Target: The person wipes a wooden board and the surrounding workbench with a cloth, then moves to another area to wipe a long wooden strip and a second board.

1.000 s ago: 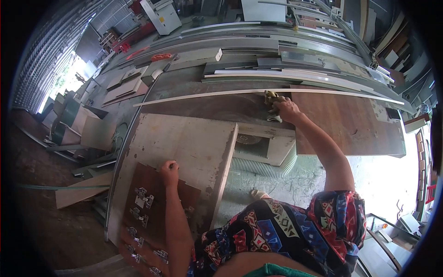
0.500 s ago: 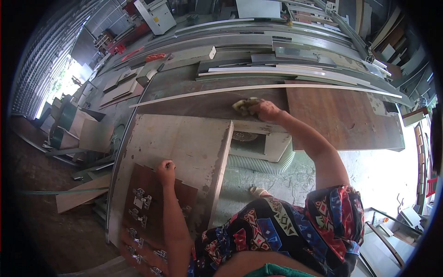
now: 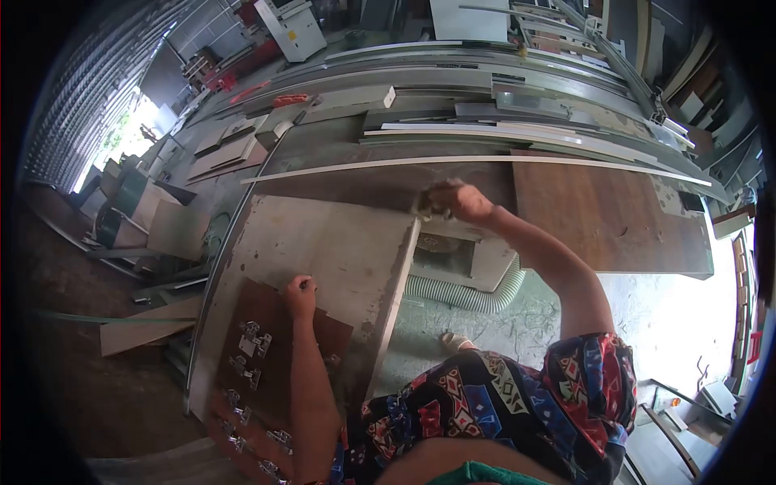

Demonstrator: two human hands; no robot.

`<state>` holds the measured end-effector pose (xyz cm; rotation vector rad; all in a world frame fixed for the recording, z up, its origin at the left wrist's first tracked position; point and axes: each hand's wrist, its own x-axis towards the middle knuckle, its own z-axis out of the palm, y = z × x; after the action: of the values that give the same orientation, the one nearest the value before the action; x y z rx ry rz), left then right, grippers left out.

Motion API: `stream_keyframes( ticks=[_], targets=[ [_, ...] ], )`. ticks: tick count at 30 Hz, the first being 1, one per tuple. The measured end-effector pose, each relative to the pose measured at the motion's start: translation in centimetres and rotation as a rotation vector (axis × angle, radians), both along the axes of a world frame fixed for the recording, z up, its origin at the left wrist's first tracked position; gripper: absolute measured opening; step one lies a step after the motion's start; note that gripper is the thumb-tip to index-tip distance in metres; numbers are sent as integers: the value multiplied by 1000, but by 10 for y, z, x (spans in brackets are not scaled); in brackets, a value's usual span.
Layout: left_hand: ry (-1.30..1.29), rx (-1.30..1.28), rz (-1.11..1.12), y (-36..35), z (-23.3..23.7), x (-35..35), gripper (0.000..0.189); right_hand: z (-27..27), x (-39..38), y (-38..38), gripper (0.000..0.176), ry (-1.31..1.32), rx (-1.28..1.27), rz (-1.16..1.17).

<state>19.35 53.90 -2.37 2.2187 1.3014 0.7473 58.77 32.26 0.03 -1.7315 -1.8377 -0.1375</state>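
Observation:
My right hand (image 3: 467, 202) grips a crumpled, yellowish-green rag (image 3: 428, 206) above the far corner of the pale worn board (image 3: 331, 238). Motion blurs the rag a little. Closed fingers form a fist on my left hand (image 3: 301, 296), over the edge of a dark brown panel (image 3: 263, 303) that lies on the board. Whatever is inside that fist, if anything, is too small to make out. Several metal cabinet hinges (image 3: 255, 341) are on the brown panels left of my left forearm.
A long thin wooden strip (image 3: 477, 159) crosses beyond the board. Another brown panel (image 3: 582, 214) lies to the right. A ribbed hose (image 3: 469, 299) curves below the gap between them. Stacked boards and metal lengths (image 3: 485, 129) fill the back.
My right hand and the rag have come down closer to the board's far corner. My left hand stays near the brown panel's edge. The whole view has shifted slightly.

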Motion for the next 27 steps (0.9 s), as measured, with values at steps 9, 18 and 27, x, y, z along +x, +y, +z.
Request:
stream_keyframes(
  ticks=[9,18,27],
  targets=[
    [-128,56,-93,12,-17,-5,16,-61,12,118,36,13,-290,-389],
    [-109,-15,-66,-2,1,2,13,-16,-33,1,34,81,-295,-93],
    [-112,-24,-70,4,-7,-1,16,12,1,-60,27,-34,-347,-327]
  ],
)
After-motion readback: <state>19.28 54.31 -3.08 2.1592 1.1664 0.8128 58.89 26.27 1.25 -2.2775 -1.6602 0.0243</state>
